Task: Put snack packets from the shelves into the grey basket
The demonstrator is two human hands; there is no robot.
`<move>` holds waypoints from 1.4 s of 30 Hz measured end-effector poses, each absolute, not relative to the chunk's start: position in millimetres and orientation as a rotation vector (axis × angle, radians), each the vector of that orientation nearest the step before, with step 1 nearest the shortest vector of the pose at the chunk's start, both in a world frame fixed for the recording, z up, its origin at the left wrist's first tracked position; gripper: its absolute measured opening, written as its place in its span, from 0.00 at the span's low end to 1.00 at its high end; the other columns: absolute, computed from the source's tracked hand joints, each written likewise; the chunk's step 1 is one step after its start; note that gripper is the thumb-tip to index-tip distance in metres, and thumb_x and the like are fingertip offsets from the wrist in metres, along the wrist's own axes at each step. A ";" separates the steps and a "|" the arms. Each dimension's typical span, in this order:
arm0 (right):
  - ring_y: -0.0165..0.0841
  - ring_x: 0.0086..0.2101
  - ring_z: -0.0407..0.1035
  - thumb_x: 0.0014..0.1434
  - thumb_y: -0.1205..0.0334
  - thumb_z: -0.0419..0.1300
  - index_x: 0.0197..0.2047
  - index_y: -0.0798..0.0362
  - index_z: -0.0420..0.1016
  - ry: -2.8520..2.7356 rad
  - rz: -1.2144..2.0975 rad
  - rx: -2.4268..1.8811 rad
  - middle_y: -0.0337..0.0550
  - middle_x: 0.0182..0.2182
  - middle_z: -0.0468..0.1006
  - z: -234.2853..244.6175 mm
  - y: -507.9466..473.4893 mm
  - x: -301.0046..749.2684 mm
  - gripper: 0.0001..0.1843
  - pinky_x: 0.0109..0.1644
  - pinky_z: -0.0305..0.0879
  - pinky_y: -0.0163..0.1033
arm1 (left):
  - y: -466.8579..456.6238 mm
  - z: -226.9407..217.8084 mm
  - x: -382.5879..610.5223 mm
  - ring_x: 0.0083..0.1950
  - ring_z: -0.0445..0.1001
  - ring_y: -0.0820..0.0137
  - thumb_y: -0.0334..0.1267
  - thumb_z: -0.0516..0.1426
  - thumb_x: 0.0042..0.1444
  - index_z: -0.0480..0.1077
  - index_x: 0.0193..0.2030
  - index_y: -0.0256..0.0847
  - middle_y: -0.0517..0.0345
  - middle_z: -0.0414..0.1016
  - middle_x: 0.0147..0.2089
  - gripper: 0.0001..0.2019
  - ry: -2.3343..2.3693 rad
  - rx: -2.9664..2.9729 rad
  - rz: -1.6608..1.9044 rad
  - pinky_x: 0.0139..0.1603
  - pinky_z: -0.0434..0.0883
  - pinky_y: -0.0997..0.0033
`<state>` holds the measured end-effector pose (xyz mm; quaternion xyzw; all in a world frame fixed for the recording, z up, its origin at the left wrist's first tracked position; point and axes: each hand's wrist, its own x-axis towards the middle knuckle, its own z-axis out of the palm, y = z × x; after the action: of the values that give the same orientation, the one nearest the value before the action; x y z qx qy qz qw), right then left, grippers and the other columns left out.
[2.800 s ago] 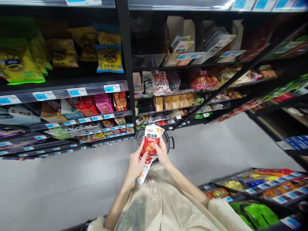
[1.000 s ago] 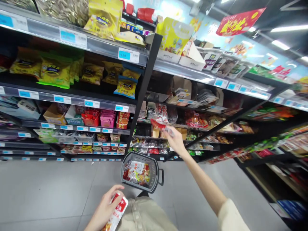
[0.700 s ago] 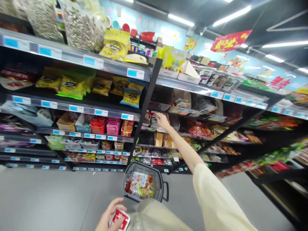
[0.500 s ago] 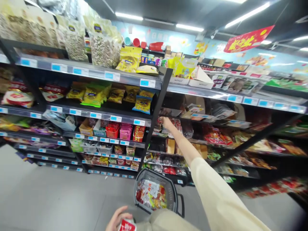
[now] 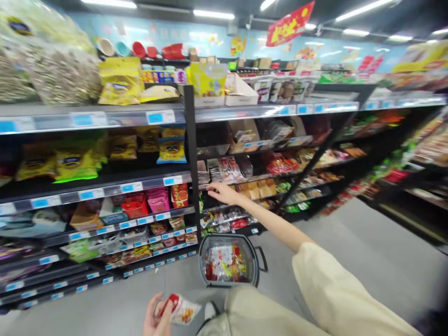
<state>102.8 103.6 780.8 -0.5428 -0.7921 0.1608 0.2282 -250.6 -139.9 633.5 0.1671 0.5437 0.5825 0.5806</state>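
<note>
Gripping a red snack packet [image 5: 181, 310], writing blurred, left hand [image 5: 156, 318]; right hand [image 5: 221, 192] spread, empty, by shelf [image 5: 231, 183].

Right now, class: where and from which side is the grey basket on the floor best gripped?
Take the basket by the black loop handle on its right end, coming from above and the right. The handle juts clear of the rim, while snack packets fill the inside.

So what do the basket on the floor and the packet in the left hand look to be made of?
Basket: seemingly dark grey moulded plastic, matte, with perforated walls and a loop handle. Snack packet in the left hand: thin glossy plastic film, printed red and white, crinkled and catching the light.
</note>
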 end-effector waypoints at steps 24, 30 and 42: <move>0.26 0.21 0.65 0.47 0.37 0.76 0.31 0.58 0.82 -0.384 1.352 -1.272 0.42 0.22 0.78 637.2 -262.3 210.5 0.29 0.23 0.60 0.32 | -141.5 657.5 78.6 0.44 0.81 0.65 0.37 0.73 0.48 0.79 0.44 0.38 0.51 0.84 0.46 0.17 0.887 0.426 0.471 0.46 0.75 0.70; 0.27 0.22 0.65 0.49 0.37 0.74 0.27 0.57 0.80 -0.464 1.252 -1.306 0.43 0.22 0.79 637.5 -291.1 270.0 0.28 0.27 0.60 0.34 | -167.0 649.4 141.9 0.40 0.80 0.68 0.36 0.70 0.54 0.80 0.43 0.34 0.51 0.84 0.42 0.12 0.926 0.331 0.488 0.43 0.76 0.71; 0.32 0.25 0.67 0.47 0.31 0.71 0.34 0.58 0.84 -0.511 1.250 -1.456 0.44 0.26 0.81 645.8 -349.2 360.0 0.34 0.29 0.62 0.35 | -220.9 638.9 222.8 0.35 0.78 0.71 0.40 0.74 0.47 0.78 0.37 0.36 0.56 0.81 0.35 0.15 1.017 0.541 0.346 0.38 0.74 0.73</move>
<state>360.0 -349.2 645.8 -0.6142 -0.2156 0.5271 0.5463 222.8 -220.9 638.9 0.2547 0.4782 0.1630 0.8246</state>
